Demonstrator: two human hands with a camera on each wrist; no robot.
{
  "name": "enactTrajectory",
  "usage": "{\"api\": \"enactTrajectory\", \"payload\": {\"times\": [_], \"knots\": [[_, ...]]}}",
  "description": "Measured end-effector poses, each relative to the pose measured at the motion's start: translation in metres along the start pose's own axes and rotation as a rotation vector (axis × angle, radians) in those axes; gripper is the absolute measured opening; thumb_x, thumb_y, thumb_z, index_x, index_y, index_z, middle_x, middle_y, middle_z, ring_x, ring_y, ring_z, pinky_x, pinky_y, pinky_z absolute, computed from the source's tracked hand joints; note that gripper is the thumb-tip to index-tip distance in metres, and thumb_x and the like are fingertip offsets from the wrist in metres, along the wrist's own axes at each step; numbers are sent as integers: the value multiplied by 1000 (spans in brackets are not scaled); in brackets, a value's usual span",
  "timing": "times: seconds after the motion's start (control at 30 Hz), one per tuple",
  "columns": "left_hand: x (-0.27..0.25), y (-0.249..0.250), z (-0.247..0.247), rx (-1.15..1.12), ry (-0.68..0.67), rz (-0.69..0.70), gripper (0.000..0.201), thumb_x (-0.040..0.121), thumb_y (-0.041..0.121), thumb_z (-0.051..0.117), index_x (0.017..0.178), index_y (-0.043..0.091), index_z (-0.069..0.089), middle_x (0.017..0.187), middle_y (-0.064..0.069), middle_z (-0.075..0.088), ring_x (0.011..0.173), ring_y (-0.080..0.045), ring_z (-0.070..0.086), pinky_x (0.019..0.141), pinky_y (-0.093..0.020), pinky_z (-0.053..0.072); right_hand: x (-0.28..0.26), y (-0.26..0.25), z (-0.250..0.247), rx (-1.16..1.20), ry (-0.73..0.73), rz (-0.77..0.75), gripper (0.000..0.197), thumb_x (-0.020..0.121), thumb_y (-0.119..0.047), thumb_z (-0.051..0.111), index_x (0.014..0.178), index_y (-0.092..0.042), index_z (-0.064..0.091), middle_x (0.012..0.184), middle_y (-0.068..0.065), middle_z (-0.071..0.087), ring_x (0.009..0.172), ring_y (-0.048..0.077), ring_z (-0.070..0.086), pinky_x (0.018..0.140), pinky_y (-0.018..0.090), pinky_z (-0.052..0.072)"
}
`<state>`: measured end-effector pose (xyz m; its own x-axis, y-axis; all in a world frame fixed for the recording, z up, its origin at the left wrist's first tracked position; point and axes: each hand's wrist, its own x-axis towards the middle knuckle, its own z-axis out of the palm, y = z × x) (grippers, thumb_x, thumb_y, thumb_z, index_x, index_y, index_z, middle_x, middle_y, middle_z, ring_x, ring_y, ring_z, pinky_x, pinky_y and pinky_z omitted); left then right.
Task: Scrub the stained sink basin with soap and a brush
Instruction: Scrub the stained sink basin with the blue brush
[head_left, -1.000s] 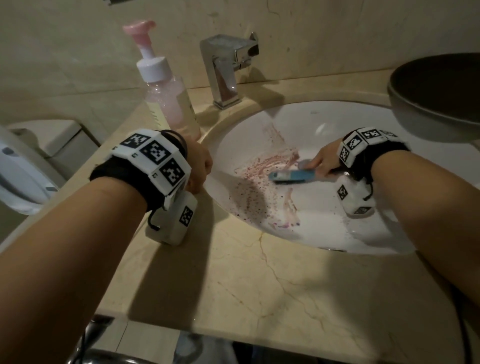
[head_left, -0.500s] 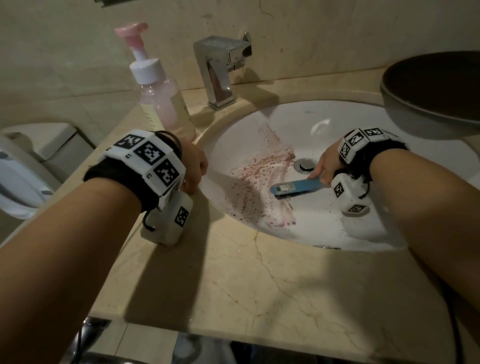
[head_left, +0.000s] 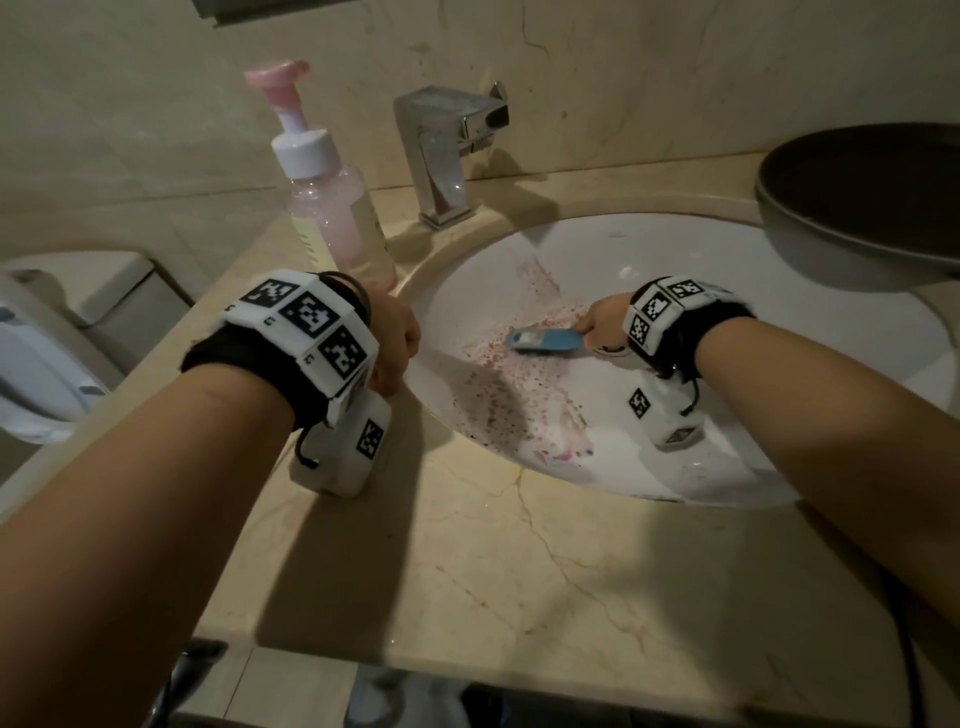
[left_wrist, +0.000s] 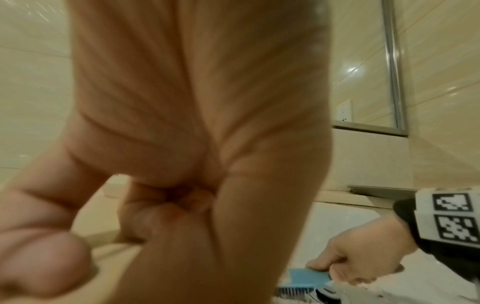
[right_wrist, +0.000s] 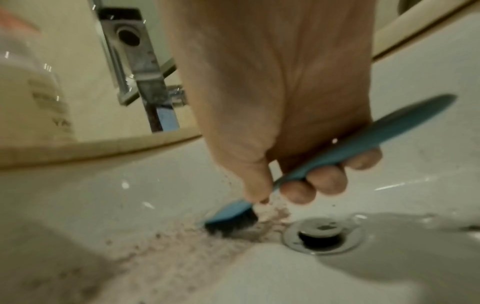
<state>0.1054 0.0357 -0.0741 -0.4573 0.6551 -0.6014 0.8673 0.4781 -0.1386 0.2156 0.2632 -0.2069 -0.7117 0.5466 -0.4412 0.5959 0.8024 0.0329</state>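
Observation:
A white oval sink basin (head_left: 737, 270) carries pinkish-red speckled stains (head_left: 498, 395) on its left slope. My right hand (head_left: 605, 325) grips the handle of a blue brush (head_left: 543, 340), whose dark bristles (right_wrist: 228, 223) press on the stains just left of the metal drain (right_wrist: 322, 234). In the right wrist view my fingers (right_wrist: 327, 179) curl round the blue handle (right_wrist: 389, 127). My left hand (head_left: 397, 343) rests at the basin's left rim with fingers curled into the palm (left_wrist: 166, 207), holding nothing. A pink pump soap bottle (head_left: 332, 208) stands behind it.
A chrome faucet (head_left: 441, 150) stands at the back of the beige marble counter (head_left: 467, 571). A dark round bowl (head_left: 862, 197) sits at the right rear, overhanging the basin. A white toilet (head_left: 47, 353) is on the left, below the counter.
My right hand has pushed the brush up and to the left across the stains, away from the drain. The left hand stays at the rim.

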Motion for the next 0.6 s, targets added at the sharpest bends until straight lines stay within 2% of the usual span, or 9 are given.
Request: {"api": "enactTrajectory", "payload": {"times": [0.07,0.1,0.17,0.23,0.27,0.33,0.4,0.47,0.6], "knots": [[1,-1,0,19,4,-3,23,81,-3,58,76,11,41,59,0,40,42,-9,38,30,-9,28,28,21,7,-70,20,35,52,79,-48,43,123,-26,58,95,2,68,82,26,65,86,38,54],[1,-1,0,30,6,-5,20,81,-2,58,80,10,42,59,0,40,45,-10,38,31,-9,28,20,21,4,-71,-4,42,51,80,-48,44,123,-23,59,94,1,67,82,25,64,87,36,53],[3,-2,1,45,5,1,20,81,0,58,84,11,42,61,0,40,46,-10,38,34,-10,29,-10,11,-6,84,-140,-37,38,93,-29,50,129,-17,56,87,-2,63,77,17,58,79,26,48],[4,-4,0,37,-4,16,21,82,-1,58,80,12,41,62,0,40,44,-9,40,35,-11,30,-28,3,-9,195,-340,-134,36,94,-12,52,129,-20,55,68,-10,63,62,5,54,67,20,41],[4,-4,0,33,-7,24,23,82,-2,57,76,12,40,61,0,40,41,-9,41,33,-11,31,-29,-1,-11,176,-350,-174,36,93,-10,52,128,-19,56,66,-11,66,59,3,56,67,21,42],[5,-5,0,42,-4,35,24,82,-1,57,74,13,39,61,0,40,41,-8,41,30,-9,29,-22,-20,-11,103,-152,-227,40,95,-16,49,135,-18,52,96,2,72,82,13,63,81,32,48],[6,-6,0,50,-4,40,19,82,-1,57,80,10,41,61,-1,39,38,-6,39,29,-7,26,-13,-32,-13,60,114,-229,39,98,-25,44,136,-21,50,124,8,61,107,25,59,93,35,45],[8,-6,0,32,-24,38,17,82,-2,56,86,7,43,62,-3,38,27,-2,37,29,-7,26,-10,-31,-15,32,243,-191,35,97,-30,42,131,-24,52,125,9,60,107,29,59,90,34,47],[7,-4,-1,59,-10,13,15,84,1,57,92,8,45,65,-2,41,27,-1,42,29,-7,28,-4,-2,-6,-119,230,1,37,85,-31,57,120,-21,54,102,7,64,80,26,58,70,29,46]]}}
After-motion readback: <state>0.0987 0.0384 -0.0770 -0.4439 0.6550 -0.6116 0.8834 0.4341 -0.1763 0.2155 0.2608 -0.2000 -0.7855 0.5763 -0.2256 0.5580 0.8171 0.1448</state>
